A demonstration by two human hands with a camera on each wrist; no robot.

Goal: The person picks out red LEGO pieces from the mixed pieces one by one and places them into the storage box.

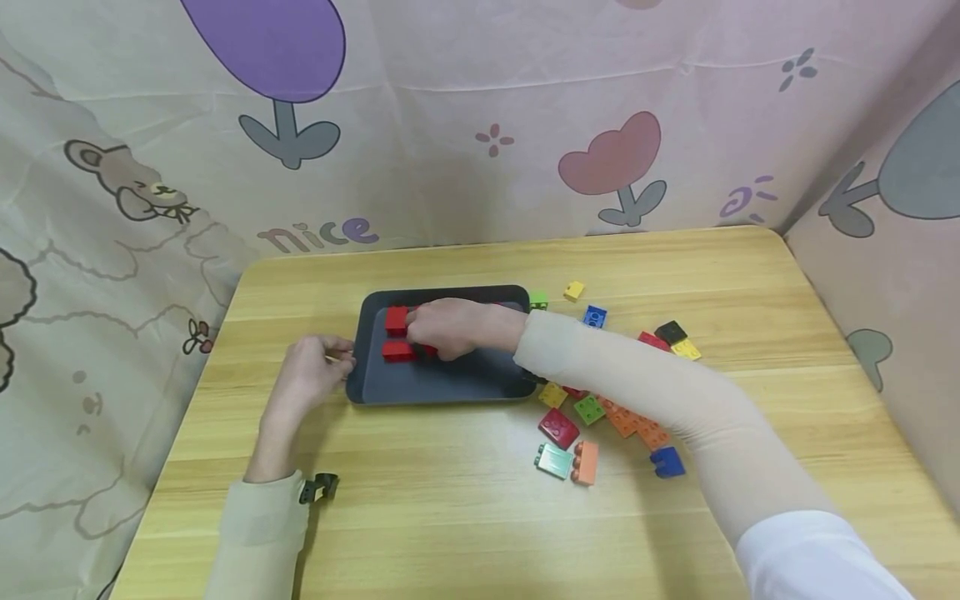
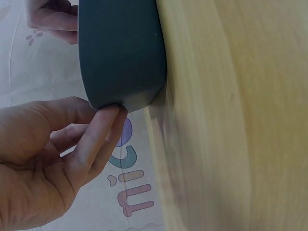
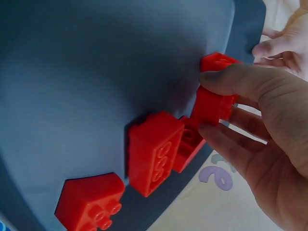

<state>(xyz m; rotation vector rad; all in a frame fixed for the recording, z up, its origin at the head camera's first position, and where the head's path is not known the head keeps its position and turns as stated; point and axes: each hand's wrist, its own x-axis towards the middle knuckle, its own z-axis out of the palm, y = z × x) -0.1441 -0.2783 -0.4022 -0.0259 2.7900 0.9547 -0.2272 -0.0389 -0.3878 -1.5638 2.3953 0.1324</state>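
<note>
Right hand (image 1: 450,327) pinched a red block (image 3: 208,107) inside the dark tray (image 1: 390,387); left hand (image 1: 313,371) pinched the tray's left edge. Block probably light, stiff, slightly slick, not fragile; flat opposite sides suited gripping best.

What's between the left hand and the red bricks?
In the head view, the tray's left wall and bare base separate the left hand from red bricks.

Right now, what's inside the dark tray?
Several red toy blocks lie inside the dark tray, and the right hand pinches another red block there. That hand covers part of its block; whatever is under the other blocks can't be seen.
</note>
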